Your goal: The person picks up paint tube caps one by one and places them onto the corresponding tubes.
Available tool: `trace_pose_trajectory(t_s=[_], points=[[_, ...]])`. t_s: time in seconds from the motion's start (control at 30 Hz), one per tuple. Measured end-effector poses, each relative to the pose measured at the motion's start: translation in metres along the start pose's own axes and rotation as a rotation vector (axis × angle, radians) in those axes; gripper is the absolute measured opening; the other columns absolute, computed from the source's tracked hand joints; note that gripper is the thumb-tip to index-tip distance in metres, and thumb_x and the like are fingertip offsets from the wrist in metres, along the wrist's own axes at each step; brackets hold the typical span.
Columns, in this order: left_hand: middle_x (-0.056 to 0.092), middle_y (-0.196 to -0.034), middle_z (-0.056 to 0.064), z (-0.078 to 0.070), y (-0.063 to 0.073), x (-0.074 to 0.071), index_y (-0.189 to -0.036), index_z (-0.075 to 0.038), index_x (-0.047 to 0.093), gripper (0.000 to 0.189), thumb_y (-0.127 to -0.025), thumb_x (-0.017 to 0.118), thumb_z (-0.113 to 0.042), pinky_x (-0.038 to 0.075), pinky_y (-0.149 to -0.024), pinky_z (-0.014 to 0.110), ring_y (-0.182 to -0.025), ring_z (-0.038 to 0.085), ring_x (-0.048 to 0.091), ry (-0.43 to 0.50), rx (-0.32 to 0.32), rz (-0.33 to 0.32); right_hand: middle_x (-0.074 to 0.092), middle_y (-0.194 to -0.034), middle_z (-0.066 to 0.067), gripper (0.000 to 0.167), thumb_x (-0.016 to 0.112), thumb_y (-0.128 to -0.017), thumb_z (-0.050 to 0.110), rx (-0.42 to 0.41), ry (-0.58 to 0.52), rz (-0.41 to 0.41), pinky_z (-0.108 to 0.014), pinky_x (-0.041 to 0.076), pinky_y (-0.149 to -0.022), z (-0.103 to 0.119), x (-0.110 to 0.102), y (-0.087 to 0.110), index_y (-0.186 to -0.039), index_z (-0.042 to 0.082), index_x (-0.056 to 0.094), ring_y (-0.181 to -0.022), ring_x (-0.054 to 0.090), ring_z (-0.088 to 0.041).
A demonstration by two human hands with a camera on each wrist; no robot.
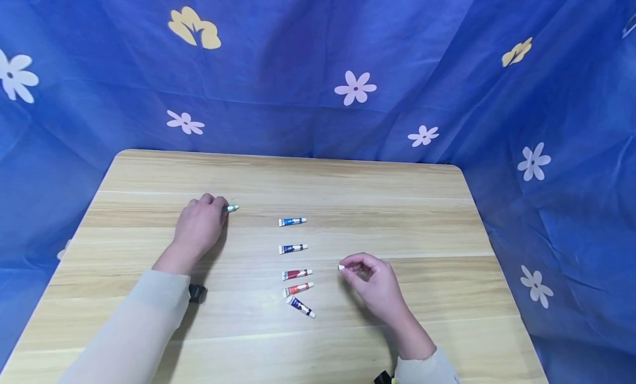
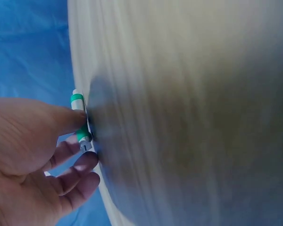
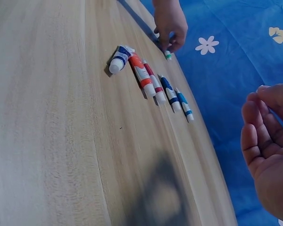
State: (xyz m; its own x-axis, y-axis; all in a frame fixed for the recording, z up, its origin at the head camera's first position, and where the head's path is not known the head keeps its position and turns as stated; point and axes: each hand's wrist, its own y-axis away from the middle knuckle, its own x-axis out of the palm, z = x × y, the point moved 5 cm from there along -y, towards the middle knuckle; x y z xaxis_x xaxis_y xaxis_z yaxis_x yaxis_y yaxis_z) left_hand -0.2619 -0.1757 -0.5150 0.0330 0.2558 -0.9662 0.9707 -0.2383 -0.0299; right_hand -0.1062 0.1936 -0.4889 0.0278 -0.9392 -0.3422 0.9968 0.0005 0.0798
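At the far left of the table, my left hand (image 1: 200,225) pinches a small green-and-white paint tube (image 1: 232,208). In the left wrist view the thumb lies across that green tube (image 2: 77,103), with fingers behind it. My right hand (image 1: 375,284) is right of centre, thumb and forefinger pinching a tiny white piece (image 1: 341,267); the fingers hide the rest, so its kind is unclear. Between the hands lie a light blue tube (image 1: 292,222), a dark blue tube (image 1: 293,248), a dark red tube (image 1: 297,274), an orange-red tube (image 1: 298,289) and a slanted violet-blue tube (image 1: 301,306).
All of this is on a light wooden table (image 1: 397,207) with rounded far corners. Blue cloth (image 1: 308,53) with white flowers and yellow shapes hangs behind and at both sides. The tubes form a loose column, caps pointing right; the nearest two almost touch.
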Motion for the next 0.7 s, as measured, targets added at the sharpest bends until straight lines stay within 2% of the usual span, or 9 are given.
trace_pose_trajectory(t_s=[0.17,0.4,0.7], points=[[0.070,-0.117,0.031,-0.015,0.010,-0.006,-0.125,0.004,0.069,0.025,-0.107,0.064,-0.012,0.057,-0.077,0.063,-0.094,0.051,0.069,-0.004,0.041,-0.049,0.080,-0.101,-0.008,0.016,0.081,-0.092,0.000,0.007,-0.019,-0.010,-0.024,0.060,-0.091,-0.002,0.003,-0.002,-0.105,0.010,0.079,-0.090,0.070,-0.006],[0.073,-0.114,0.026,-0.050,0.027,-0.015,-0.123,0.001,0.071,0.023,-0.104,0.070,-0.013,0.056,-0.073,0.059,-0.094,0.047,0.075,0.007,0.101,-0.072,0.079,-0.102,-0.010,0.015,0.081,-0.093,0.002,-0.013,-0.050,-0.020,-0.022,0.060,-0.090,0.000,0.006,-0.004,-0.106,0.009,0.079,-0.091,0.070,-0.007],[0.076,-0.119,0.018,-0.101,0.052,-0.023,-0.125,-0.004,0.073,0.026,-0.101,0.075,-0.015,0.054,-0.087,0.055,-0.102,0.040,0.076,0.020,0.159,-0.061,0.079,-0.100,-0.013,0.016,0.081,-0.093,0.000,-0.048,-0.063,-0.021,-0.026,0.062,-0.088,0.006,0.011,-0.003,-0.106,0.008,0.079,-0.089,0.070,-0.007]])
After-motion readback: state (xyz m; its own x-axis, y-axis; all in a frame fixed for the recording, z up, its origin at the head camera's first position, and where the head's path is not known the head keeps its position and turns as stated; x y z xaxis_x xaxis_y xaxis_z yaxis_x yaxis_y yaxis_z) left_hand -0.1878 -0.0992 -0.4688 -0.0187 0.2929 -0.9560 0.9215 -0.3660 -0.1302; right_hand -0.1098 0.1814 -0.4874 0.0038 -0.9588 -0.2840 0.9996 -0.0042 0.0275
